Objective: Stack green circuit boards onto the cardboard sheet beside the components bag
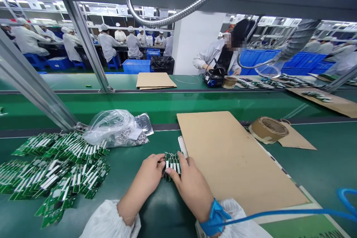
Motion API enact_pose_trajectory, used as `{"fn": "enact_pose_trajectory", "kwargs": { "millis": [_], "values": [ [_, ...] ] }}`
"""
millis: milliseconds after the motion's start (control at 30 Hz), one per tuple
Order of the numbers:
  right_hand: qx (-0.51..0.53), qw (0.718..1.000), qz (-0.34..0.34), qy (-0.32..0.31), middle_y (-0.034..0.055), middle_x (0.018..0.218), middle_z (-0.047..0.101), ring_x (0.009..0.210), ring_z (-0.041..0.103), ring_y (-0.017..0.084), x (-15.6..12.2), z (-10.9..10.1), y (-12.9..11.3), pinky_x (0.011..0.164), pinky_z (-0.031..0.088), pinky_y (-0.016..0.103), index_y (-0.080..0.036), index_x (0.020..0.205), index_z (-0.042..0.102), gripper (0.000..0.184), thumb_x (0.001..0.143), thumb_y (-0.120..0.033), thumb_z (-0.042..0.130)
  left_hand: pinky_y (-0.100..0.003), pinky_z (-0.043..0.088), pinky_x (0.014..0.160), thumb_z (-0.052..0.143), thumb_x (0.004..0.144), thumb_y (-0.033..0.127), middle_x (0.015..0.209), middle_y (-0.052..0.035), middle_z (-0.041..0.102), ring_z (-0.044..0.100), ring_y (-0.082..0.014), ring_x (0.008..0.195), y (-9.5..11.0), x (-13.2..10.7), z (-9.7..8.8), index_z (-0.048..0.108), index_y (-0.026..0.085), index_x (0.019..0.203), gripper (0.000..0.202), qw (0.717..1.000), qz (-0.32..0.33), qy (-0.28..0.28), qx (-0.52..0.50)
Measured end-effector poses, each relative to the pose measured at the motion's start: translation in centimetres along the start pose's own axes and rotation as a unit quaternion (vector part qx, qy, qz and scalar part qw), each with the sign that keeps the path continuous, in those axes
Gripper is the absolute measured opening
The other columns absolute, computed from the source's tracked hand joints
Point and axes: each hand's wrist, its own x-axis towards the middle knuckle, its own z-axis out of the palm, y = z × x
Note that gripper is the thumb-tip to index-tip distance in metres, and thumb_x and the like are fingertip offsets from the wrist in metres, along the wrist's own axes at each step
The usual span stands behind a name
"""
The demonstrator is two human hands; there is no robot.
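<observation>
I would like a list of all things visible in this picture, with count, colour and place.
boards: small stack, green, held between both hands
loose boards: many, green, left on the table
bag: one, clear, behind the loose boards
white stick: one, beside the cardboard's left edge
cardboard: one sheet, brown, right of the hands
tape roll: one, brown, far right
hose: one, blue, lower right
co-worker: one, white coat, across the belt
left hand: grip on the boards
right hand: grip on the boards, blue wrist strap
</observation>
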Motion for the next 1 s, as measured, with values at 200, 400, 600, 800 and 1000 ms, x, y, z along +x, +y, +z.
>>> {"fn": "enact_pose_trajectory", "kwargs": {
  "millis": [200,400,600,800,1000],
  "values": [
    [-0.041,0.999,0.014,0.005,0.0194,0.115,0.051,0.093,0.06,0.03,0.2,0.2,-1.0,0.075,0.048,0.037,-0.013,0.139,0.028,0.069,0.084,-0.049,0.047,-0.039,0.052,0.078,0.051,0.088,0.023,0.105,-0.0054,0.063,0.062,-0.0181,0.09,-0.9,-0.1,0.0,0.057,0.016,0.106,0.02,0.989,-0.061,-0.025,-0.135],
    [-0.093,0.994,0.047,0.011,0.0235,0.113,0.052,0.097,0.057,0.034,0.2,0.6,-2.8,0.079,0.045,0.042,-0.008,0.139,0.03,0.064,0.081,-0.03,0.048,-0.039,0.051,0.079,0.05,0.088,0.021,0.086,-0.0019,0.067,0.065,-0.0168,0.084,-1.7,-0.6,-1.5,0.058,0.013,0.102,0.018,0.971,-0.092,-0.038,-0.217],
    [-0.115,0.991,0.069,-0.001,0.0265,0.115,0.051,0.103,0.051,0.039,0.3,0.2,-4.2,0.082,0.042,0.048,-0.01,0.141,0.024,0.072,0.082,-0.039,0.051,-0.036,0.05,0.083,0.059,0.079,0.028,0.089,-0.0059,0.064,0.061,-0.0205,0.093,-3.6,-1.2,-2.5,0.062,0.012,0.098,0.025,0.97,-0.06,-0.022,-0.233],
    [-0.092,0.994,0.062,-0.008,0.0208,0.112,0.054,0.099,0.054,0.035,0.5,0.0,-4.6,0.083,0.043,0.044,-0.012,0.143,0.017,0.079,0.075,-0.027,0.055,-0.037,0.049,0.085,0.061,0.055,0.067,0.09,-0.0092,0.063,0.057,-0.0292,0.101,-4.7,-1.3,-2.1,0.064,0.015,0.092,0.064,0.97,-0.029,-0.009,-0.242],
    [-0.035,0.999,0.014,-0.007,0.0161,0.112,0.057,0.101,0.055,0.031,0.7,-2.0,-1.8,0.086,0.045,0.039,-0.011,0.142,0.02,0.087,0.067,-0.03,0.059,-0.034,0.054,0.081,0.054,0.048,0.08,0.085,-0.0079,0.061,0.057,-0.0298,0.099,-6.0,-0.2,-1.9,0.064,0.017,0.089,0.076,0.968,-0.05,-0.009,-0.246]
  ]
}}
